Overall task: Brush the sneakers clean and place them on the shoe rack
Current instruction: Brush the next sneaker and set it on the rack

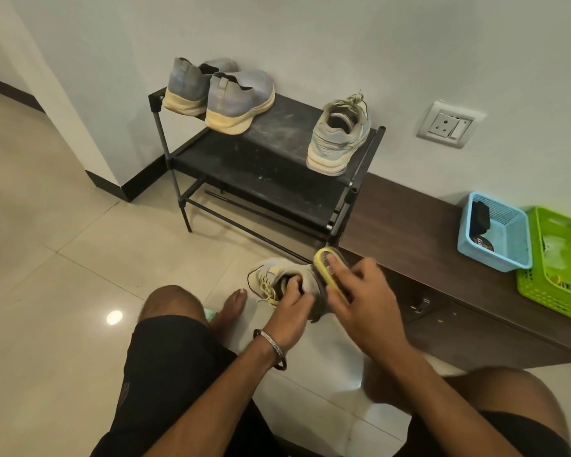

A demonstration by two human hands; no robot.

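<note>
Wall socket [450, 124]: white plate with one outlet and a switch, on the pale wall at upper right of the frame.
Wooden bench [406, 225]: dark brown, low, running along the wall from centre to right edge.
Blue basket [495, 255]: light blue plastic, standing on the bench at right; a dark object lies inside, too unclear to name.
Green basket [538, 285]: bright green, perforated, touching the blue basket's right side, cut by the frame edge.
Floor [47, 225]: glossy cream tiles, a light reflection at lower left.
Skirting [136, 183]: dark strip at the wall corner, left of centre.
</note>
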